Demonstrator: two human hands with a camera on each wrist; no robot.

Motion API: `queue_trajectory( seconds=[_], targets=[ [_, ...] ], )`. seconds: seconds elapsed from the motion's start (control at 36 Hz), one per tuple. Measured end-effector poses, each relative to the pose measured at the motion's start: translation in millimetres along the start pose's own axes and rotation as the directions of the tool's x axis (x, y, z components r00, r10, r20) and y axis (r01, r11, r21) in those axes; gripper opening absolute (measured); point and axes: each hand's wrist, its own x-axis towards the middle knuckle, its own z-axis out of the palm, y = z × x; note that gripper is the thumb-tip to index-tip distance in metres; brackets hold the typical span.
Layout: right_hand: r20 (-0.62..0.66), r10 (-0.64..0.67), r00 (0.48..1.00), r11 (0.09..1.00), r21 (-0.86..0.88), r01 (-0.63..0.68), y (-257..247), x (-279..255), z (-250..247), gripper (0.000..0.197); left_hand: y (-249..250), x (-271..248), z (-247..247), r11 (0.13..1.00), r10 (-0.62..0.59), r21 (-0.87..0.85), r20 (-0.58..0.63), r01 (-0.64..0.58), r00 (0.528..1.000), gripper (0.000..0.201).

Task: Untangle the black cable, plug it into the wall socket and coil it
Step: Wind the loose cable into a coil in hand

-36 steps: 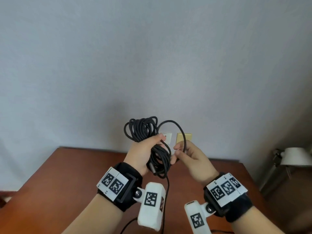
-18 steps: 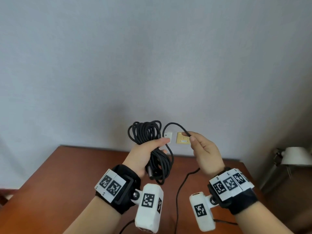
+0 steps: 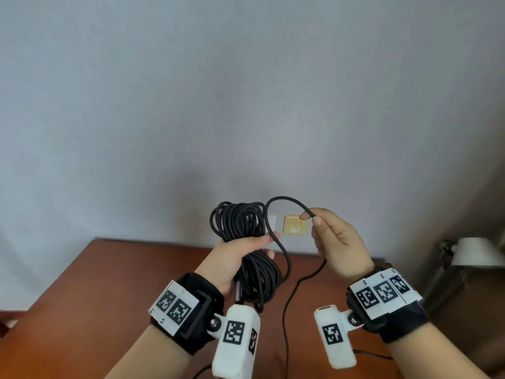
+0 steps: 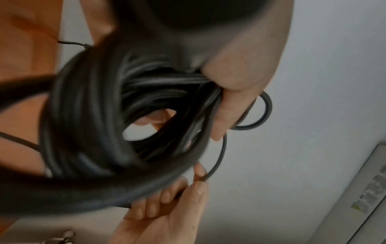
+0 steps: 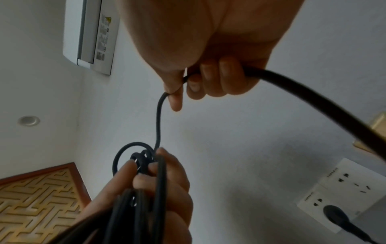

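- The left hand [image 3: 240,258] holds the black cable [image 3: 246,242] as a bundle of many loops, above the desk [image 3: 109,283] and in front of the wall. Its fingers [image 5: 125,171] curl round the middle of the bundle, so I think the loops are kept together while one more is added.
- The right hand [image 3: 338,242] pinches a single strand between thumb and forefinger, beside the bundle but not touching it. The other fingers [image 5: 227,77] close loosely round the same strand as it passes through the palm. This light grip probably lets the cable slide while the hand guides it.
- Between the two hands the strand makes an open arc [image 3: 287,199], which looks like the next loop to be laid on the bundle.
- From the right hand the cable hangs down over the desk and goes out of the head view at the bottom.
- In the right wrist view a black plug [image 5: 336,214] sits in a white wall socket [image 5: 325,194]. I cannot tell if it belongs to this cable. If so, only coiling is left.
- A small gold plate [image 3: 294,225] is on the wall behind the hands.
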Motion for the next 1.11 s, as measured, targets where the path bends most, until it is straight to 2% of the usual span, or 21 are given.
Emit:
queue_trajectory(
  seconds=[0.06, 0.17, 0.22, 0.31, 0.36, 0.44, 0.56, 0.64, 0.69, 0.75, 0.86, 0.94, 1.0, 1.06, 1.11],
  targets=[
    [0.001, -0.011, 1.0, 1.0, -0.023, 0.011, -1, 1, 0, 0.027, -2, -1, 2, 1.0, 0.017, 0.019, -0.014, -0.017, 1.0, 0.021],
    [0.021, -0.029, 0.999, 0.999, -0.042, 0.03, -3, 0, 3, 0.027, -3, -2, 7, 0.996, 0.071, 0.068, -0.073, -0.066, 0.995, 0.019],
    [0.086, -0.033, 0.996, 0.998, -0.056, 0.038, -6, -2, 7, 0.029, -5, -2, 9, 0.993, 0.095, 0.078, -0.098, -0.088, 0.991, 0.012],
    [0.218, -0.032, 0.976, 0.976, -0.203, 0.077, -14, -5, 16, 0.038, -10, -1, 13, 0.993, 0.113, 0.039, -0.111, -0.11, 0.987, 0.008],
    [0.29, -0.068, 0.955, 0.945, -0.288, 0.155, -19, -7, 24, 0.044, -14, -2, 15, 0.995, 0.094, -0.03, -0.079, -0.097, 0.992, 0.004],
    [0.363, -0.095, 0.927, 0.911, -0.344, 0.229, -22, -10, 37, 0.053, -17, -4, 15, 0.991, 0.092, -0.093, -0.026, -0.094, 0.995, 0.011],
    [0.408, -0.115, 0.906, 0.847, -0.435, 0.304, -32, -11, 40, 0.032, -18, -5, 14, 0.984, 0.131, -0.118, -0.026, -0.133, 0.991, 0.016],
    [0.458, -0.087, 0.885, 0.805, -0.49, 0.333, -33, -11, 37, 0.03, -18, -3, 17, 0.986, 0.132, -0.1, -0.037, -0.135, 0.991, 0.018],
    [0.442, -0.135, 0.887, 0.792, -0.489, 0.365, -33, -11, 37, 0.029, -19, -3, 18, 0.988, 0.127, -0.082, -0.059, -0.131, 0.99, 0.023],
    [0.37, -0.209, 0.905, 0.783, -0.491, 0.382, -29, -10, 35, 0.022, -19, -4, 20, 0.988, 0.133, -0.064, -0.084, -0.139, 0.988, 0.033],
    [0.196, -0.241, 0.95, 0.861, -0.409, 0.303, -25, -13, 33, 0.021, -17, -5, 24, 0.983, 0.163, -0.056, -0.167, -0.174, 0.972, 0.042],
    [0.138, -0.203, 0.969, 0.926, -0.294, 0.236, -24, -16, 34, 0.016, -17, -4, 27, 0.968, 0.213, -0.069, -0.272, -0.24, 0.938, 0.024],
    [0.126, -0.113, 0.985, 0.952, -0.27, 0.144, -20, -17, 35, 0.019, -14, -3, 29, 0.959, 0.233, -0.083, -0.318, -0.272, 0.919, 0.004],
    [0.161, -0.012, 0.987, 0.961, -0.272, 0.056, -15, -16, 30, 0.021, -12, -2, 27, 0.952, 0.247, -0.082, -0.355, -0.293, 0.902, 0.008],
    [0.241, 0.064, 0.969, 0.967, -0.254, -0.001, -9, -18, 23, 0.012, -7, 1, 22, 0.947, 0.25, -0.094, -0.391, -0.308, 0.886, 0.012]
  ],
)
